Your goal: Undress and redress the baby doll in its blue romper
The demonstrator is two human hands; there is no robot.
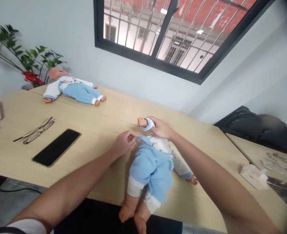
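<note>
A baby doll [153, 162] in light blue trousers and a white top lies on its back, its bare feet reaching past the table's near edge. My right hand [161, 127] is closed round the doll's raised sleeve [147, 124], below its small fist, and hides much of the upper body and head. With curled fingers, my left hand [125, 142] pinches the end of a thin light blue strap [139, 139] at the waist of the doll's clothes. The doll's other arm [183, 164] rests on the table to the right, under my right forearm.
A second doll [79, 89] in similar clothes lies at the back left, near a potted plant [32, 61]. Eyeglasses [37, 131] and a phone [57, 148] lie on the table [104, 169] to the left. A tissue pack [254, 175] sits at the right. Black chairs [253, 125] stand beyond.
</note>
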